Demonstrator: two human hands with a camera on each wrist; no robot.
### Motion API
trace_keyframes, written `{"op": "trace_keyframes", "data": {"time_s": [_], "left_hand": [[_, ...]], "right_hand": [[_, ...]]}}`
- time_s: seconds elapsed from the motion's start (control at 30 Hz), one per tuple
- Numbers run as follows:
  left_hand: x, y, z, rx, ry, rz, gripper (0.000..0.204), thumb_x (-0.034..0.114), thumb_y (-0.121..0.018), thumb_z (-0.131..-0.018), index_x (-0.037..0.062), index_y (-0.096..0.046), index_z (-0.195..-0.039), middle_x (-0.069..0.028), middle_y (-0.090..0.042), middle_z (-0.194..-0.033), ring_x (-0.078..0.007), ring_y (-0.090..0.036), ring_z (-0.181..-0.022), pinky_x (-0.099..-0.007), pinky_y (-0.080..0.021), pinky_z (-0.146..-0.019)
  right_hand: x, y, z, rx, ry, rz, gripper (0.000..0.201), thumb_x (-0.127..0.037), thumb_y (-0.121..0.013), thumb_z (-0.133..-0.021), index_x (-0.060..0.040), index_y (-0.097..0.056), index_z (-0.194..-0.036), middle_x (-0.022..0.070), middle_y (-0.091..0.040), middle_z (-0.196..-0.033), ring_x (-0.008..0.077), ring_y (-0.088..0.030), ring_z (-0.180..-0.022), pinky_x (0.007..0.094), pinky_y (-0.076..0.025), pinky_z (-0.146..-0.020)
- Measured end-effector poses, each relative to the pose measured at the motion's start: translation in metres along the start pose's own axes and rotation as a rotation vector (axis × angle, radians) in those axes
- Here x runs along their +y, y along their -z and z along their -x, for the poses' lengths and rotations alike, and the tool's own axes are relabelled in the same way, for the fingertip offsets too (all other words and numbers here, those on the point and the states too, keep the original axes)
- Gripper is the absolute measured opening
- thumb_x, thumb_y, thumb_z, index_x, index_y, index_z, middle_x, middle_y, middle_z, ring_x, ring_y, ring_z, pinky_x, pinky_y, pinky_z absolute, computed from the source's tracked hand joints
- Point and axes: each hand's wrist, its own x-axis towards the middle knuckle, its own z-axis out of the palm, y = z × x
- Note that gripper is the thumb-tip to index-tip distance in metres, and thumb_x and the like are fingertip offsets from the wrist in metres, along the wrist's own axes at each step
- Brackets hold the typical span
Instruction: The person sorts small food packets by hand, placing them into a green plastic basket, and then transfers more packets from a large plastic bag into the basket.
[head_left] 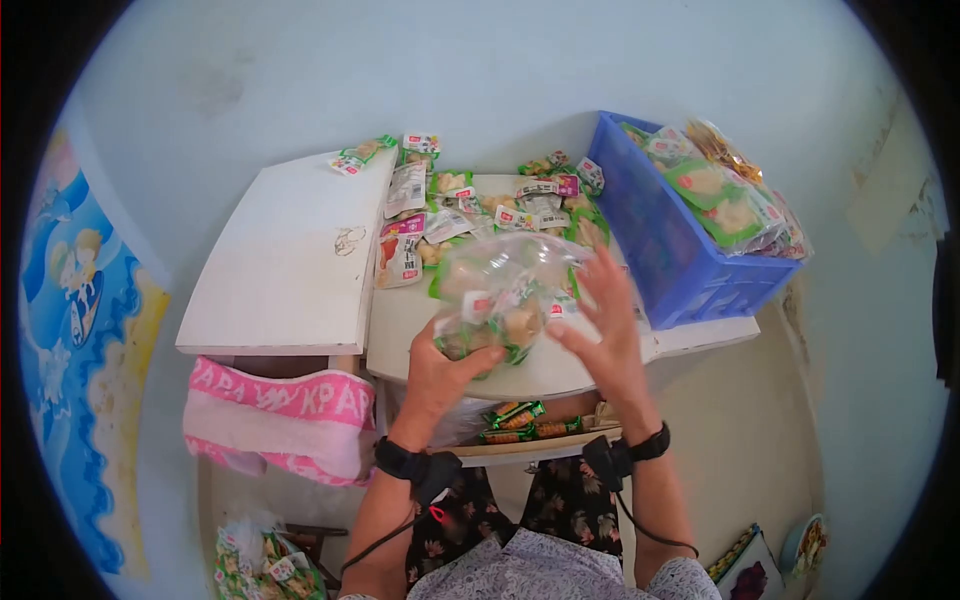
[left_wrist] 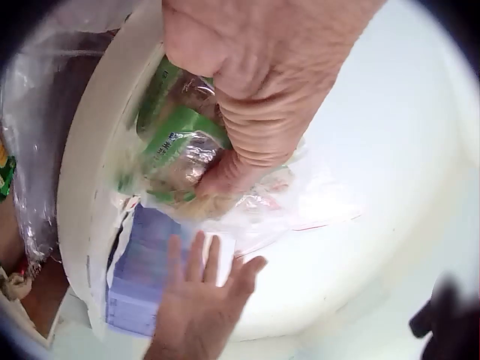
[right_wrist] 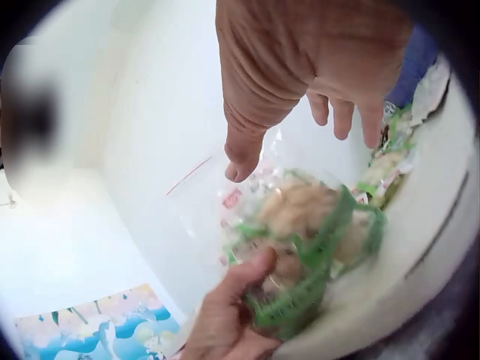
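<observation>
A clear plastic bag (head_left: 510, 275) holding several green-edged snack packets is above the front of the white table. My left hand (head_left: 445, 375) grips its lower left side, the thumb pressed over the packets; the left wrist view shows this thumb beside a green packet (left_wrist: 184, 150). To the right of the bag my right hand (head_left: 610, 345) is raised with fingers spread, holding nothing. In the right wrist view the right hand (right_wrist: 307, 75) hangs over the bag (right_wrist: 300, 225), apart from it. Loose packets (head_left: 400, 250) lie behind the bag.
A blue crate (head_left: 660, 240) full of packets stands at the right. At the left is a white board (head_left: 280, 260), with a pink towel (head_left: 280, 420) hanging below it. An open drawer (head_left: 540, 445) under the table holds small packets. Another filled bag (head_left: 265, 560) sits lower left.
</observation>
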Motion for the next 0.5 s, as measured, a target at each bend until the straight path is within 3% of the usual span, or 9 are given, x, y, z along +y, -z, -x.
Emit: {"op": "trace_keyframes", "data": {"time_s": [0.07, 0.1, 0.2, 0.23, 0.33, 0.43, 0.5], "left_hand": [[0.004, 0.002, 0.002, -0.036, 0.146, 0.151, 0.053, 0.006, -0.087, -0.077, -0.0014, -0.064, -0.124, -0.0076, -0.072, -0.111, -0.0137, -0.066, -0.101, -0.0303, -0.053, -0.091], [0.003, 0.0, 0.003, -0.052, 0.104, 0.123, 0.052, 0.005, -0.086, -0.077, -0.001, -0.065, -0.124, -0.007, -0.072, -0.112, -0.0135, -0.065, -0.101, -0.0303, -0.053, -0.092], [0.001, 0.0, 0.006, -0.089, 0.017, 0.07, 0.049, 0.003, -0.084, -0.078, 0.0004, -0.066, -0.123, -0.0055, -0.071, -0.114, -0.0129, -0.064, -0.103, -0.0301, -0.053, -0.092], [-0.001, 0.003, 0.006, -0.102, 0.012, 0.071, 0.048, 0.002, -0.084, -0.078, 0.0007, -0.066, -0.123, -0.005, -0.071, -0.115, -0.0127, -0.064, -0.103, -0.0299, -0.053, -0.092], [-0.004, 0.017, 0.001, -0.171, 0.019, 0.046, 0.047, 0.003, -0.083, -0.078, 0.0015, -0.067, -0.122, -0.004, -0.07, -0.115, -0.0127, -0.063, -0.106, -0.0303, -0.052, -0.094], [0.001, 0.023, -0.001, -0.219, 0.012, 0.008, 0.053, 0.004, -0.083, -0.078, 0.0022, -0.065, -0.128, -0.005, -0.068, -0.119, -0.0144, -0.061, -0.113, -0.032, -0.05, -0.099], [0.001, 0.022, -0.003, -0.247, -0.015, 0.017, 0.065, 0.004, -0.083, -0.077, 0.0029, -0.058, -0.137, -0.0063, -0.065, -0.125, -0.0166, -0.058, -0.12, -0.0333, -0.047, -0.103]], "right_hand": [[0.011, -0.014, 0.014, -0.072, -0.102, -0.012, 0.116, -0.016, -0.089, -0.077, -0.0089, -0.013, -0.165, 0.0202, -0.03, -0.165, 0.0352, -0.04, -0.146, 0.0528, -0.037, -0.118], [0.008, -0.025, 0.018, -0.054, -0.101, 0.016, 0.117, -0.018, -0.09, -0.078, -0.0047, -0.012, -0.164, 0.0227, -0.042, -0.156, 0.0318, -0.047, -0.141, 0.0447, -0.042, -0.112], [0.023, -0.04, 0.018, 0.008, -0.118, -0.169, 0.118, -0.012, -0.089, -0.078, -0.0035, -0.01, -0.164, 0.017, -0.056, -0.14, 0.0266, -0.058, -0.126, 0.0378, -0.048, -0.104], [0.022, -0.038, 0.016, 0.025, -0.145, -0.267, 0.112, -0.007, -0.089, -0.077, -0.0034, -0.017, -0.163, 0.0102, -0.062, -0.125, 0.0215, -0.062, -0.113, 0.0339, -0.051, -0.099], [0.026, -0.028, 0.008, -0.095, -0.193, -0.349, 0.092, -0.005, -0.088, -0.076, -0.0021, -0.039, -0.154, 0.0091, -0.064, -0.126, 0.0194, -0.063, -0.113, 0.0331, -0.05, -0.099], [0.01, -0.009, 0.006, -0.294, -0.445, -0.363, 0.071, -0.003, -0.087, -0.075, -0.0021, -0.056, -0.139, 0.0084, -0.066, -0.126, 0.0163, -0.062, -0.115, 0.033, -0.051, -0.099], [0.022, -0.01, 0.008, -0.251, -0.395, -0.346, 0.068, 0.0, -0.085, -0.073, -0.0005, -0.057, -0.135, 0.0095, -0.067, -0.124, 0.0178, -0.063, -0.115, 0.0337, -0.051, -0.1]]}}
